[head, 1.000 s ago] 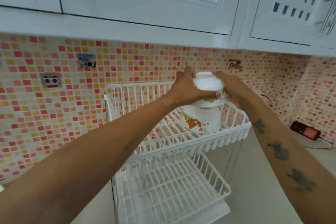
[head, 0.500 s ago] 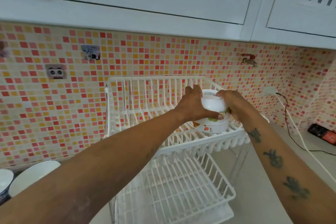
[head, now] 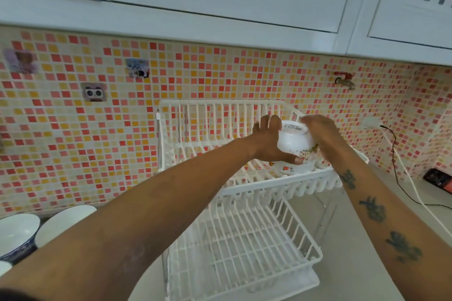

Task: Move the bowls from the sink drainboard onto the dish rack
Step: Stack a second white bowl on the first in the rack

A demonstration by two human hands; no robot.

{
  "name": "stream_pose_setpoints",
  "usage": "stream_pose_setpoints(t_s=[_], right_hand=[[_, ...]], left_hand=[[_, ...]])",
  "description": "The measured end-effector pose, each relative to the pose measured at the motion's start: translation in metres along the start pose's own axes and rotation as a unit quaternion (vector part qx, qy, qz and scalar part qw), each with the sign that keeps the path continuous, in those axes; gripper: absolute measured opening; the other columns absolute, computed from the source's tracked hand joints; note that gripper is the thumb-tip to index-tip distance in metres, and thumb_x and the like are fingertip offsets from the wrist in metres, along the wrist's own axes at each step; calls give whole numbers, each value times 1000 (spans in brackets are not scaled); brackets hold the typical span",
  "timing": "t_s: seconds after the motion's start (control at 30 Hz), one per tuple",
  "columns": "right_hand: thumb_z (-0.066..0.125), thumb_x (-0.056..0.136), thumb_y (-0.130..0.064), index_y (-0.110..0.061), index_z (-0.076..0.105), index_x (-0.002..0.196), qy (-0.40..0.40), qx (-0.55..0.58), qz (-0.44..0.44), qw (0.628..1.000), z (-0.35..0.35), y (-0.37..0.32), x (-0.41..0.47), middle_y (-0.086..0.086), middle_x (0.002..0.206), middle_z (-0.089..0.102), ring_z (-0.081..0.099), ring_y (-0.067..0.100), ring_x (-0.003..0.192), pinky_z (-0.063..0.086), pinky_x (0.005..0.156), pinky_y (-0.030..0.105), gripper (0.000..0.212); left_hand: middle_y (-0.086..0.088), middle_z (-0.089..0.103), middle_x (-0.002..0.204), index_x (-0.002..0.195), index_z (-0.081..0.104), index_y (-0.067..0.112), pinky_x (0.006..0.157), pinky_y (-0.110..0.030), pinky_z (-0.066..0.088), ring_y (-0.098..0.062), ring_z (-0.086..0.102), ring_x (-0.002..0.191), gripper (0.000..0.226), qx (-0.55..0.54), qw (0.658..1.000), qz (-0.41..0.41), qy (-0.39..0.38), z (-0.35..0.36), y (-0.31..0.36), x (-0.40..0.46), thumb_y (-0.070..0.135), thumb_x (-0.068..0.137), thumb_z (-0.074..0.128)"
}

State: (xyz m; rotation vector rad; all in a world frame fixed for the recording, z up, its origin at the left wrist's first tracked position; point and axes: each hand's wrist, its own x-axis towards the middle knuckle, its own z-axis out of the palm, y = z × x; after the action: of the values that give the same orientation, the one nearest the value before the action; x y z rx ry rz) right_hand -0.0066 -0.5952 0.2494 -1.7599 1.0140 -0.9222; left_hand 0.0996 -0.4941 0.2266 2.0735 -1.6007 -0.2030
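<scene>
A white bowl [head: 293,140] with small cartoon prints is upside down, base up, over the right end of the white dish rack's upper tier [head: 212,117]. My left hand [head: 267,146] grips its left side and my right hand [head: 320,133] its right side. It rests on or just above another printed white bowl [head: 291,169] lying in that tier; I cannot tell whether they touch. At the lower left edge stand two more bowls: one white [head: 64,221], one with a blue pattern [head: 17,234].
The rack's lower tier [head: 239,247] sits over a white drip tray. Mosaic tile wall behind, white cabinets overhead. A tap [head: 343,80] sticks out of the wall at right. A black cable [head: 397,173] and a dark device [head: 439,179] lie on the counter at right.
Both hands have lowered the upside-down bowl onto the bowl in the upper tier. The view has tilted down, bringing the bowls at the lower left into sight.
</scene>
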Motion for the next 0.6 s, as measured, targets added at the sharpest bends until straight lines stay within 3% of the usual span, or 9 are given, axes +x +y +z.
stream_pose_setpoints(t_s=[0.1,0.2,0.33,0.47,0.53,0.6], right_hand=[[54,90,-27,-11,67,103,83,5,-131,988,2,-13,-15,3,109,63,57,20,101,44,92,37,24],[56,89,-24,-8,68,101,90,58,-198,974,22,-40,-39,-1,100,65,58,12,95,43,84,28,23],[57,88,-19,-20,65,75,5,179,-267,947,71,-89,-94,-18,68,60,51,-6,65,41,68,14,15],[58,84,-21,-27,62,68,-114,300,-302,898,133,-133,-161,4,80,56,47,15,76,40,66,23,17],[59,82,-24,-28,68,65,-180,349,-299,870,165,-146,-194,0,75,59,51,17,77,41,68,27,19],[59,84,-22,-30,71,69,-240,367,-292,850,200,-150,-229,-10,76,68,61,9,82,47,75,24,20]], left_hand=[[-8,14,151,144,17,7,115,-48,28,-32,17,142,101,-7,999,15,33,-29,1,-15,56,75,72],[-9,26,141,136,26,8,108,-40,34,-28,31,131,80,-31,993,39,107,-69,-5,-48,53,84,64],[-10,33,142,131,32,9,102,-32,36,-24,39,128,59,-76,973,13,216,-124,-35,-111,47,92,55],[-10,48,131,115,40,12,85,-26,42,-13,50,115,38,-138,940,-40,311,-171,-84,-195,44,96,48],[-7,56,109,102,41,13,75,-26,45,-17,58,97,26,-150,909,-86,380,-180,-116,-242,39,99,45],[-18,58,108,99,42,12,70,-20,50,-27,63,97,24,-183,869,-143,438,-180,-152,-289,36,101,43]])
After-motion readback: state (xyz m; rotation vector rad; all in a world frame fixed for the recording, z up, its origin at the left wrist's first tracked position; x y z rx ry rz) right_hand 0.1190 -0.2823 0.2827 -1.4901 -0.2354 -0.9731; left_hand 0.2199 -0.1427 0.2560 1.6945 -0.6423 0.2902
